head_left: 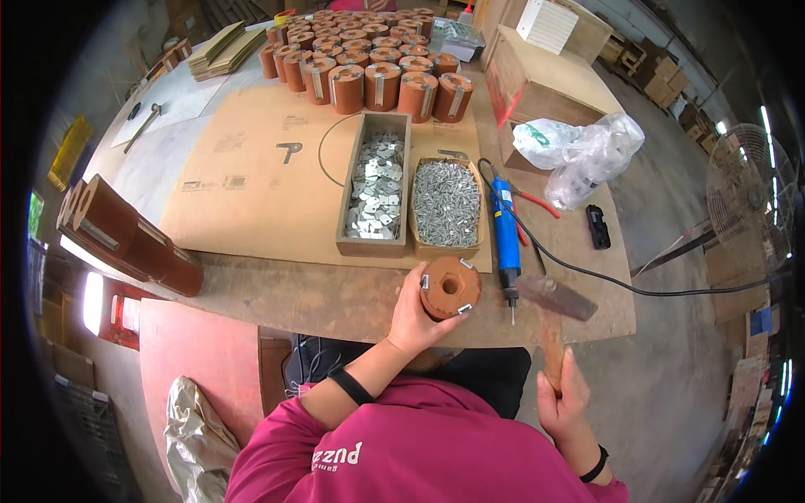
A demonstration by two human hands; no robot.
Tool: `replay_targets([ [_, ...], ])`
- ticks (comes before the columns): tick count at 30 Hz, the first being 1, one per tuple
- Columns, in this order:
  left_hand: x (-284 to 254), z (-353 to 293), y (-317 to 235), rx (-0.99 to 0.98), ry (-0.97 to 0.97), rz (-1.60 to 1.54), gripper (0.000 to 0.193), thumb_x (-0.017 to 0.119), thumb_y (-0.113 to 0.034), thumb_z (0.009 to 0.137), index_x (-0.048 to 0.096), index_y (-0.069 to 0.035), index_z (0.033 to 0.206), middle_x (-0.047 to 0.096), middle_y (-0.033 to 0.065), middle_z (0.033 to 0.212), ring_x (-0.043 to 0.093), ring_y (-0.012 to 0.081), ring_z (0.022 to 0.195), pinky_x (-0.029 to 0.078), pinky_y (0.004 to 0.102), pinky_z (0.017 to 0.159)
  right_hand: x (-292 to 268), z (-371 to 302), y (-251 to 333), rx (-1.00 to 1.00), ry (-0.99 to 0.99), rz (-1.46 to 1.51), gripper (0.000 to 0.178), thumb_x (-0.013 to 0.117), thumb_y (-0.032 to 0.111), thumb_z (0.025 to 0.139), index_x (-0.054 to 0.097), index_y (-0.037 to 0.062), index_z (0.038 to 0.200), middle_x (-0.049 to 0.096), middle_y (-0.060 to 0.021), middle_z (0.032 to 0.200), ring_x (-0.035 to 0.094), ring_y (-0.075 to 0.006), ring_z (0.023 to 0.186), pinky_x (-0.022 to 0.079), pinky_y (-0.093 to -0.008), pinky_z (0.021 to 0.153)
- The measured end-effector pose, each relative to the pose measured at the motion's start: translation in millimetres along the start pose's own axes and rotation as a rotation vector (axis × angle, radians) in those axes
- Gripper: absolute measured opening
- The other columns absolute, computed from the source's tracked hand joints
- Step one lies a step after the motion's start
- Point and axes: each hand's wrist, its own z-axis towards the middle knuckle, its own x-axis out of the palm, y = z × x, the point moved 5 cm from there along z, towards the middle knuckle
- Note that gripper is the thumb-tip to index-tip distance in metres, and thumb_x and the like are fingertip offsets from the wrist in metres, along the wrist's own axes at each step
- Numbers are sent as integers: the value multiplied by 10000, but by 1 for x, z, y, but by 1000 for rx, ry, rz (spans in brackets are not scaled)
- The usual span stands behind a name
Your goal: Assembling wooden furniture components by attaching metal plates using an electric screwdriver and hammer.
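Observation:
My left hand [410,317] is closed round the side of a reddish-brown cylinder [435,295] at the table's near edge. Its top face has a hole in the middle and several small metal pieces at its rim. To the right, my right hand [569,401] grips the wooden handle of a hammer [552,352]. The dark hammer head lies over the table edge, apart from the cylinder. Just beyond the cylinder are a long box [406,159] of flat metal plates [376,189] and a carton [413,245] heaped with screws or nails [447,204].
A blue electric screwdriver [506,226] with a black cable, red-handled pliers [538,204] and a black object [598,227] lie on the right. Many similar cylinders [382,87] fill the far side; a stack of them [134,239] leans at left. Plastic bags [587,155] sit beside a wooden box [553,80].

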Motion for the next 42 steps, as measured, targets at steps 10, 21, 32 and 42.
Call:
replay_targets([
  [10, 3, -2, 4, -36, -5, 0, 890, 804, -203, 555, 266, -9, 1237, 474, 150, 1106, 501, 250, 1033, 415, 333, 865, 29, -30, -45, 726, 291, 591, 553, 534, 30, 805, 301, -1, 1306, 494, -26, 638, 476, -88, 494, 404, -238, 453],
  [21, -10, 2, -22, 117, 2, -193, 974, 791, -231, 568, 188, 5, 1295, 311, 204, 1246, 336, 342, 1156, 302, 405, 957, -13, -84, -119, 1107, 93, 790, 591, 539, -1, 775, 300, 60, 1312, 461, 3, 595, 421, -70, 405, 361, -197, 362],
  [32, -4, 10, -36, -82, 54, -71, 689, 650, -129, 709, 260, -1, 1263, 300, 209, 1244, 332, 350, 1139, 255, 401, 975, -1, -58, -142, 1020, 31, 737, 529, 520, 30, 792, 332, 38, 1286, 451, 11, 600, 408, -60, 425, 347, -194, 368],
  [42, -6, 14, -27, -142, 100, -246, 579, 575, -101, 778, 266, 4, 1257, 327, 208, 1218, 341, 339, 1144, 286, 387, 963, 11, -55, -156, 1049, 23, 754, 486, 516, 25, 791, 373, 29, 1255, 451, 18, 607, 403, -57, 428, 343, -192, 365],
])
